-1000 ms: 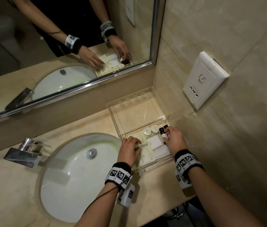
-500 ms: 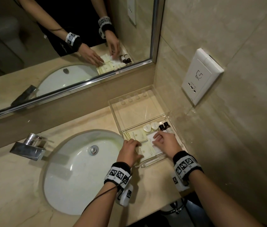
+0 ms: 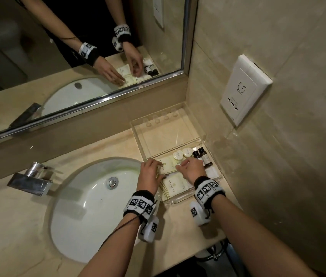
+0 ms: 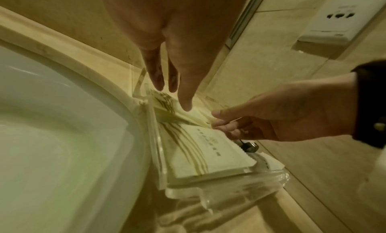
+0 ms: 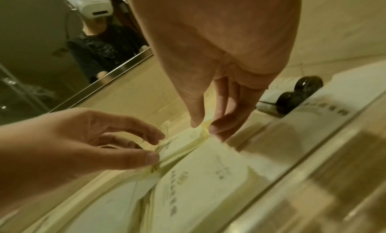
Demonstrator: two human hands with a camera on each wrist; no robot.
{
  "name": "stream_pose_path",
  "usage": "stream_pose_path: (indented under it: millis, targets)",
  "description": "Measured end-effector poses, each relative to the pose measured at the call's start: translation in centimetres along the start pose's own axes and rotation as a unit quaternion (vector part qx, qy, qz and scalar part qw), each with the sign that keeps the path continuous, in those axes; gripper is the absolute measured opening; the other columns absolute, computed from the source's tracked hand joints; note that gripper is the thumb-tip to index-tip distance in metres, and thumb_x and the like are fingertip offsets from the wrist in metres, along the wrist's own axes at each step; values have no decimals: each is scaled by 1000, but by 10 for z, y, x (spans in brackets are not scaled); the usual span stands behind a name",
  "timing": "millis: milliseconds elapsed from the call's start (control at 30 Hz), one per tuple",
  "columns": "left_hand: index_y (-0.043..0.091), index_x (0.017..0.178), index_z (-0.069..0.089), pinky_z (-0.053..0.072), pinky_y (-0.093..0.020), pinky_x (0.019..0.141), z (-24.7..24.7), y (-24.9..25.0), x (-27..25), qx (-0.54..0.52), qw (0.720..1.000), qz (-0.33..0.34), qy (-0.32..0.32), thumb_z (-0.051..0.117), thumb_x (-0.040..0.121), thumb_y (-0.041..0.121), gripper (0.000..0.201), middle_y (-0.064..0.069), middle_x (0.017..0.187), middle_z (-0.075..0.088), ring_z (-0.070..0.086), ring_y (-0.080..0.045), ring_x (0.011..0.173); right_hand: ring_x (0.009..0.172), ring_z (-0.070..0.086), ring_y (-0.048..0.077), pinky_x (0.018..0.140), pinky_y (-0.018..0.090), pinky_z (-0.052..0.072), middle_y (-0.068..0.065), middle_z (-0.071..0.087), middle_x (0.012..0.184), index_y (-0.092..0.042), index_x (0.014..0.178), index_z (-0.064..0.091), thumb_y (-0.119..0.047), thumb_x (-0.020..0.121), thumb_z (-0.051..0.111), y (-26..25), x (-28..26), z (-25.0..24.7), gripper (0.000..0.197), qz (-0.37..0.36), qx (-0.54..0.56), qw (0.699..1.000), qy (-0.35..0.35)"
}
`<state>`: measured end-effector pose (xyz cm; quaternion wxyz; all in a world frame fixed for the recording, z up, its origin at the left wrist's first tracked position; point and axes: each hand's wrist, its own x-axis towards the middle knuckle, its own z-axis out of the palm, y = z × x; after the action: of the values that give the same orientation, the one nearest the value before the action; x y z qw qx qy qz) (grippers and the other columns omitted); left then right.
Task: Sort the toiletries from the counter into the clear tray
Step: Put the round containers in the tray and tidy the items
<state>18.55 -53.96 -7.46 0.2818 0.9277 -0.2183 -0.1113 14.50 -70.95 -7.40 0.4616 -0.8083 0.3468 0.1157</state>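
**Both hands on the packets**

Beige stone surface (image 3: 102,254), clear tray (image 3: 180,201) tucked into the corner just beside the sink (image 3: 90,206) rim. Left hand (image 3: 149,173) with fingers straight, touching the upper packet stack (image 3: 167,165) at its sink-side edge. Right hand (image 3: 193,170) pinching the opposite edge of that stack. Two dark bottles (image 3: 202,156) against the tray's wall side, round soaps (image 3: 182,153) beside them. Far half of the tray bare.

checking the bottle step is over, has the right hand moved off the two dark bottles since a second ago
Yes. The right hand has shifted left, away from the two dark bottles by the tray's right wall, toward the sink, and now pinches the far packet.
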Motion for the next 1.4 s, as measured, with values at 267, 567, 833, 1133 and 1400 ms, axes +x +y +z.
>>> stream_pose_path:
  millis: [267, 567, 833, 1133, 1400]
  targets:
    - [17, 102, 65, 31, -18, 85, 8, -6, 10, -1, 1000, -7, -7, 78, 71, 9, 35, 2, 112, 56, 44, -19, 110, 100, 65, 24, 93, 37, 51, 6, 72, 101, -28, 62, 56, -19, 77, 80, -6, 7, 11, 29, 58, 37, 997, 34]
    - [14, 96, 66, 44, -29, 84, 14, -9, 12, -37, 999, -9, 6, 80, 65, 5, 35, 1, 105, 56, 48, -21, 102, 82, 65, 17, 81, 34, 55, -5, 64, 75, -17, 82, 61, -12, 78, 79, -1, 5, 7, 19, 17, 94, 995, 33]
    - [19, 106, 62, 40, -23, 89, 13, 19, -1, -64, 995, 29, -72, 78, 72, 29, 39, 6, 108, 55, 45, -10, 99, 84, 63, 9, 81, 27, 54, -5, 66, 93, -17, 91, 68, -6, 80, 74, 33, -16, -43, 16, -62, -55, 997, -2]
    - [21, 116, 59, 37, -29, 98, 32, 24, -19, -3, 991, 50, -125, 77, 73, 30, 48, 3, 125, 54, 43, -18, 115, 72, 56, 3, 64, 14, 40, -16, 53, 79, -20, 93, 69, -6, 77, 77, 49, -26, -50, 23, -107, -132, 985, -41]
    - [20, 114, 60, 39, -28, 95, 28, 27, -13, -16, 995, 55, -85, 74, 75, 37, 44, 3, 122, 55, 44, -16, 113, 89, 62, 19, 80, 38, 57, 1, 59, 108, -15, 103, 60, -12, 81, 76, 38, -7, -45, 27, -78, -143, 977, 136]
